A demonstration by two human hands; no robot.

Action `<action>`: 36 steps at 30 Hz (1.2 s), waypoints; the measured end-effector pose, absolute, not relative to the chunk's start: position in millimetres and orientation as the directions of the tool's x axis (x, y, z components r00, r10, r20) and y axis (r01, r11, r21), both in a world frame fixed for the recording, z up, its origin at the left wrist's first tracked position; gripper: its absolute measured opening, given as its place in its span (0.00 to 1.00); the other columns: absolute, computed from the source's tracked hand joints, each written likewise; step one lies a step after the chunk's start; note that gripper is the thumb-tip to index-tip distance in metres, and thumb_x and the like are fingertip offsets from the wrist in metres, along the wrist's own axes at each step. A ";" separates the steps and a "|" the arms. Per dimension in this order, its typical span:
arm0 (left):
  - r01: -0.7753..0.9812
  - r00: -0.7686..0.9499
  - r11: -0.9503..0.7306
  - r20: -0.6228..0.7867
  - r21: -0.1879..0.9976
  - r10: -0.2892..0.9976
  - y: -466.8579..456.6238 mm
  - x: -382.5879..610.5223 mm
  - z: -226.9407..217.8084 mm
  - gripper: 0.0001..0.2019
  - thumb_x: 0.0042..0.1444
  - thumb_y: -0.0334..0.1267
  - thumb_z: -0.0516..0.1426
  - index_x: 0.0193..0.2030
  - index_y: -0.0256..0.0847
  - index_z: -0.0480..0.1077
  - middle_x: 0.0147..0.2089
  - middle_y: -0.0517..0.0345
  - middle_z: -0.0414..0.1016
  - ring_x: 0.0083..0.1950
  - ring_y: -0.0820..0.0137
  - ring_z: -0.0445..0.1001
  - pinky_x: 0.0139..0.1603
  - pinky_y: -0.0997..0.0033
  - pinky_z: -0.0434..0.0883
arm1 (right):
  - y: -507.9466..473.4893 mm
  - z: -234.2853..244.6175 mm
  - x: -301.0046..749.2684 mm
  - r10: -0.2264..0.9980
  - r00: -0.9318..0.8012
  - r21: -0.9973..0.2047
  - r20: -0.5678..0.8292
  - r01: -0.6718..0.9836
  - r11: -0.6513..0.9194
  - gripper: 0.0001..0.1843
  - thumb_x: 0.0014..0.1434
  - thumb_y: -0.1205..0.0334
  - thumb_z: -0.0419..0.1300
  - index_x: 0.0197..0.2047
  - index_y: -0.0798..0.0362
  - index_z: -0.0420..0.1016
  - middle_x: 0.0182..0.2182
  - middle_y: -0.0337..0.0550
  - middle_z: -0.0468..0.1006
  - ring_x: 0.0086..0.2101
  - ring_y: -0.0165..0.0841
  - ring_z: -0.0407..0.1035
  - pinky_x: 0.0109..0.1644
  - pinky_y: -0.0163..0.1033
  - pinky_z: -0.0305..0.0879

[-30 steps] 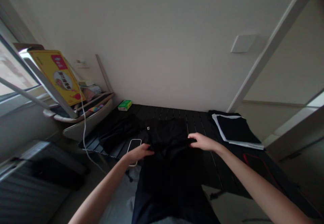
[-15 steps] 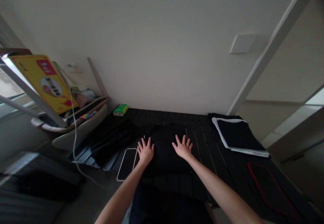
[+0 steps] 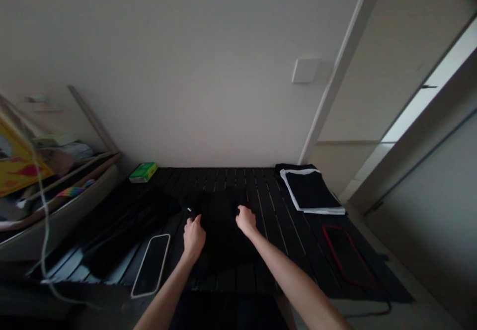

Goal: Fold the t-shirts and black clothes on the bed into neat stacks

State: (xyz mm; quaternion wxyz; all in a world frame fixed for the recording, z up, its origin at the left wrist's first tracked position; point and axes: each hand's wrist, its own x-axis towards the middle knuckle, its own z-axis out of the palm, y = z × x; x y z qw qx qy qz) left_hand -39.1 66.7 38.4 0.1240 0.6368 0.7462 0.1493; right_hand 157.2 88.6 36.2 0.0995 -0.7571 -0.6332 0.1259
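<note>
Black garment (image 3: 221,233) lies bunched at mid-frame on the dark slatted surface (image 3: 274,210). Left hand (image 3: 194,236) and right hand (image 3: 246,219) curl narrow at its far edge, grip on the cloth impossible to confirm. Seemingly gathering it; a firm pinch looks called for next.

Dim, flat indoor light, weak soft shadows; brightest bit is pale strip (image 3: 428,96) at upper rt. Black cloth (image 3: 219,240) loses detail in murk; wide-angle bend at frame edges, softness overall.
</note>
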 end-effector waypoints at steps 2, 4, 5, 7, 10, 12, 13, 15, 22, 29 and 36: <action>0.908 -0.043 0.020 0.045 0.418 0.998 66.1 -19.5 43.1 0.27 0.53 0.21 0.47 0.60 0.31 0.66 0.55 0.39 0.68 0.54 0.60 0.71 0.55 0.64 0.68 | 83.8 47.5 166.5 0.993 0.116 -0.295 -0.023 0.948 -0.117 0.24 0.58 0.73 0.50 0.57 0.53 0.69 0.45 0.50 0.77 0.44 0.35 0.72 0.46 0.37 0.63; 0.880 0.047 -0.083 0.089 0.467 0.995 65.0 7.1 48.5 0.27 0.52 0.20 0.46 0.60 0.30 0.67 0.56 0.39 0.68 0.56 0.60 0.70 0.59 0.64 0.65 | 76.5 61.7 178.7 0.996 0.080 -0.265 0.040 0.962 -0.067 0.27 0.58 0.75 0.47 0.60 0.55 0.66 0.49 0.52 0.75 0.47 0.35 0.70 0.49 0.38 0.62; 0.858 0.084 -0.132 0.117 0.497 0.990 64.5 22.7 51.9 0.27 0.53 0.20 0.46 0.60 0.30 0.66 0.57 0.39 0.67 0.58 0.61 0.69 0.61 0.64 0.64 | 72.7 69.8 187.0 0.995 0.069 -0.248 0.071 0.968 -0.049 0.28 0.59 0.76 0.45 0.61 0.56 0.65 0.50 0.53 0.74 0.47 0.36 0.69 0.50 0.40 0.62; 0.797 0.149 -0.226 0.181 0.560 0.972 64.6 56.9 60.7 0.28 0.54 0.20 0.45 0.62 0.31 0.65 0.60 0.41 0.65 0.61 0.60 0.65 0.63 0.63 0.62 | 66.2 87.5 209.5 0.990 0.059 -0.211 0.128 0.977 -0.031 0.28 0.60 0.75 0.42 0.61 0.56 0.65 0.50 0.55 0.74 0.48 0.39 0.67 0.51 0.44 0.61; 0.676 0.223 -0.361 0.289 0.643 0.931 69.0 112.8 80.8 0.28 0.56 0.22 0.44 0.63 0.37 0.64 0.62 0.44 0.63 0.64 0.60 0.62 0.64 0.58 0.61 | 61.6 117.1 258.6 0.975 0.065 -0.155 0.213 0.987 -0.032 0.28 0.62 0.74 0.39 0.61 0.57 0.66 0.51 0.59 0.72 0.49 0.44 0.65 0.52 0.48 0.58; 0.577 0.260 -0.451 0.371 0.681 0.892 76.1 150.2 98.2 0.28 0.57 0.23 0.43 0.64 0.40 0.62 0.63 0.44 0.62 0.64 0.60 0.61 0.65 0.56 0.60 | 63.4 137.6 298.7 0.948 0.087 -0.099 0.306 0.993 -0.060 0.28 0.63 0.72 0.39 0.60 0.58 0.67 0.51 0.60 0.71 0.48 0.46 0.64 0.51 0.50 0.58; 0.522 0.289 -0.497 0.404 0.693 0.868 81.1 168.0 107.3 0.29 0.58 0.23 0.43 0.66 0.41 0.60 0.64 0.45 0.61 0.65 0.60 0.60 0.65 0.55 0.59 | 66.1 147.2 319.4 0.925 0.103 -0.070 0.365 0.994 -0.083 0.28 0.63 0.72 0.38 0.60 0.58 0.67 0.51 0.61 0.71 0.48 0.47 0.64 0.50 0.51 0.58; 0.423 0.394 -0.560 0.412 0.712 0.821 92.9 200.0 123.0 0.31 0.58 0.24 0.45 0.69 0.45 0.52 0.68 0.46 0.55 0.68 0.58 0.55 0.67 0.52 0.56 | 74.8 162.4 358.6 0.868 0.153 -0.034 0.473 0.987 -0.155 0.28 0.63 0.71 0.37 0.61 0.59 0.65 0.54 0.64 0.69 0.50 0.50 0.63 0.51 0.54 0.57; 0.657 0.445 -0.348 0.029 0.669 0.895 110.5 225.0 90.4 0.34 0.58 0.34 0.53 0.70 0.52 0.47 0.74 0.48 0.23 0.72 0.40 0.33 0.61 0.30 0.48 | 96.1 110.6 408.2 0.774 0.339 -0.046 0.535 0.926 -0.375 0.31 0.64 0.61 0.47 0.68 0.58 0.51 0.70 0.61 0.33 0.66 0.56 0.27 0.60 0.70 0.36; 0.904 0.249 -0.228 -0.011 0.363 0.968 99.0 94.4 7.3 0.26 0.56 0.34 0.52 0.63 0.46 0.62 0.74 0.49 0.39 0.73 0.47 0.34 0.65 0.35 0.44 | 68.3 -14.7 315.1 0.961 0.129 -0.041 0.243 0.992 -0.123 0.30 0.65 0.52 0.44 0.67 0.54 0.56 0.70 0.54 0.39 0.67 0.51 0.29 0.64 0.66 0.31; 0.980 -0.189 0.176 0.143 0.097 0.972 118.2 -80.1 27.6 0.25 0.60 0.31 0.47 0.64 0.40 0.60 0.70 0.42 0.53 0.70 0.50 0.48 0.63 0.43 0.52 | 65.1 -34.1 232.1 0.979 -0.015 -0.202 0.205 0.978 0.057 0.31 0.66 0.50 0.42 0.68 0.55 0.54 0.69 0.53 0.45 0.67 0.49 0.35 0.66 0.64 0.34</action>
